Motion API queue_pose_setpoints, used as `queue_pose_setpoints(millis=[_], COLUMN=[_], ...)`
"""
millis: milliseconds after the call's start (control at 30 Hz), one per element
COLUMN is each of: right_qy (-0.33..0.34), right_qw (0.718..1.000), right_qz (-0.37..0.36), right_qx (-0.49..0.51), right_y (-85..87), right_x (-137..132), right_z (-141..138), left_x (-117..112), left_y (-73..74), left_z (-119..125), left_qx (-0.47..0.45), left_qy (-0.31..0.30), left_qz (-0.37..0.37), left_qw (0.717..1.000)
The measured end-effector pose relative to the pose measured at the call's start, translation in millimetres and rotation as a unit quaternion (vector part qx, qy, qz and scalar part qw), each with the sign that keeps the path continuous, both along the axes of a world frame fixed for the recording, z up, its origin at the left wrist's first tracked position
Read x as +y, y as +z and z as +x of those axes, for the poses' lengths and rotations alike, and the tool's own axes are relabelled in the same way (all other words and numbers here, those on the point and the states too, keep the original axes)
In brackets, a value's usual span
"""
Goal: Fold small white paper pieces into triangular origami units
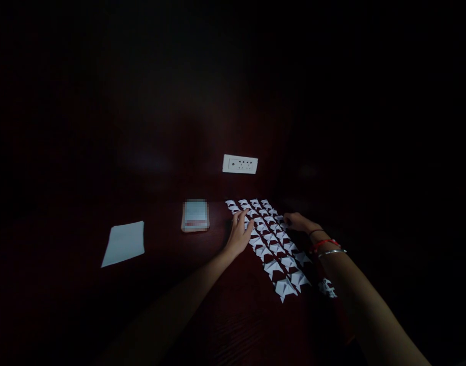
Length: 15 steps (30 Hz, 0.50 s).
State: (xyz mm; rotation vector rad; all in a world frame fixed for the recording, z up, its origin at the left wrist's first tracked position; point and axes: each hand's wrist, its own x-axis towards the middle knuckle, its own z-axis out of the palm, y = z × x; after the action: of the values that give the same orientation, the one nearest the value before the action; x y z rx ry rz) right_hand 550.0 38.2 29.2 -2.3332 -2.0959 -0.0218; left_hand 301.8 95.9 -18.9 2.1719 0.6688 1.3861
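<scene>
Rows of small white folded paper figures point(270, 237) lie on the dark reddish table, running from near the wall towards me. My left hand point(240, 235) rests at their left edge with its fingers spread, the tips over a few figures. On the far right side of the rows, my right hand point(298, 222) has its fingers curled and pinched at a folded paper figure point(280, 218); the fingertips are partly in shadow. A small cluster of white paper figures point(326, 287) lies beside my right forearm, partly hidden by it.
A phone point(195, 215) with a lit, blurred screen lies left of the rows. Further left is a stack of white paper sheets point(125, 244). A white socket panel point(239, 164) is on the dark wall behind. The surroundings are very dark.
</scene>
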Motion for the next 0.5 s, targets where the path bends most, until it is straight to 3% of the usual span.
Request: queue_pose_setpoints(millis=[233, 500], right_qy=[0.008, 0.019], right_qw=[0.999, 0.998], right_qz=[-0.016, -0.028], right_qx=[-0.030, -0.045], right_y=[9.2, 42.1], right_x=[-1.3, -10.9], right_z=[1.2, -22.1], left_x=[-2.4, 0.8], left_y=[0.9, -5.8], left_z=[-3.0, -19.6], left_qx=[-0.012, 0.005], left_qy=[0.014, 0.047], left_qz=[-0.005, -0.015], left_qw=[1.000, 0.999])
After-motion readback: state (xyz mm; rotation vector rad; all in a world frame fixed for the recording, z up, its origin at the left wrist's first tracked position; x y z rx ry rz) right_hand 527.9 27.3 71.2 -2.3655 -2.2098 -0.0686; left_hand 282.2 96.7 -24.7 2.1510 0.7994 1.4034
